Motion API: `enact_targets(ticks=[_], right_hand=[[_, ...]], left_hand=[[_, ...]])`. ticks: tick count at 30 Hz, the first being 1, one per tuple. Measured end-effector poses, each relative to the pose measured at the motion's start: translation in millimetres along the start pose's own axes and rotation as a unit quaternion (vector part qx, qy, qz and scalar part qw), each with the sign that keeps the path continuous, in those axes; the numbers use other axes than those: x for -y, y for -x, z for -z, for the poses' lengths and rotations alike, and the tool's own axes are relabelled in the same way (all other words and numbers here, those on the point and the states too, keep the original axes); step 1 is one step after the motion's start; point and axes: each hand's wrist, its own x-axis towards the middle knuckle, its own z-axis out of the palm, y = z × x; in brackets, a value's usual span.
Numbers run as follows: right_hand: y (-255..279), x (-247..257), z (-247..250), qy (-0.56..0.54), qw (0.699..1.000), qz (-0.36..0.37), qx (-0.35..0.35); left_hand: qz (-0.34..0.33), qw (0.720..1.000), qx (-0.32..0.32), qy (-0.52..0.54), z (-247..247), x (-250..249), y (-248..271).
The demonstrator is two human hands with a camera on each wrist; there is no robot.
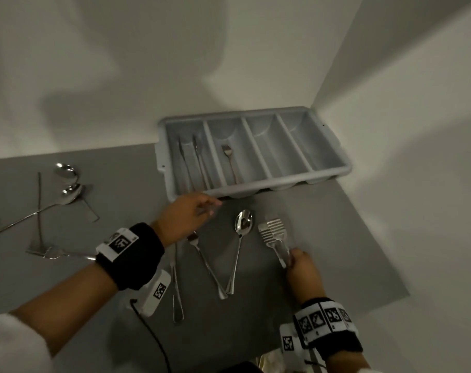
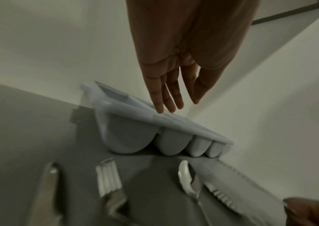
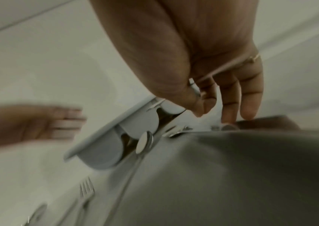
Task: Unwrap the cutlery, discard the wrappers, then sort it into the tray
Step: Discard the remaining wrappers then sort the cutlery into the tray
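Note:
The grey four-compartment tray (image 1: 334, 172) stands in the back right corner, with two knives (image 1: 191, 160) in its left slot and one fork (image 1: 230, 161) in the second. My left hand (image 1: 202, 208) is open, its fingers straight, just over the tray's near rim (image 2: 135, 111); it holds nothing. My right hand (image 1: 292, 258) pinches the handles of two forks (image 1: 272, 232) lying on the grey mat; the thumb and forefinger (image 3: 199, 105) press together there. Between the hands lie a spoon (image 1: 243, 224), a fork (image 1: 195, 238) and a knife (image 1: 176, 292).
More loose cutlery lies at the mat's left: spoons (image 1: 73, 193) and a fork (image 1: 44, 251). White walls close in behind the tray and on its right. Something crinkled (image 1: 266, 359) shows at the bottom edge. The tray's two right slots (image 1: 291, 146) hold nothing.

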Motion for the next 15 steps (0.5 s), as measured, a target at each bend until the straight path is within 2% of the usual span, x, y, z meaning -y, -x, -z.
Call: enact_targets(ticks=[2,4,7,9,11,15], right_hand=[[6,0,4,-0.042,0.999,0.002,-0.014],[14,5,11,-0.115,0.993,0.0,0.003],[28,23,25,-0.265,0.963,-0.015,0.051],[35,35,34,-0.301,0.952,0.009,0.051],[40,47,40,-0.329,0.942,0.038,0.045],[46,81,52,-0.402,0.906,0.106,0.077]], left_hand=[[0.028,1.0,0.009,-0.009,1,21,17],[0.062,0.997,0.012,-0.048,2,38,30],[0.101,0.988,-0.008,-0.116,4,56,46],[0.133,0.981,-0.025,-0.136,4,66,57],[0.172,0.979,-0.03,-0.109,2,76,66],[0.23,0.967,0.018,-0.105,-12,91,75]])
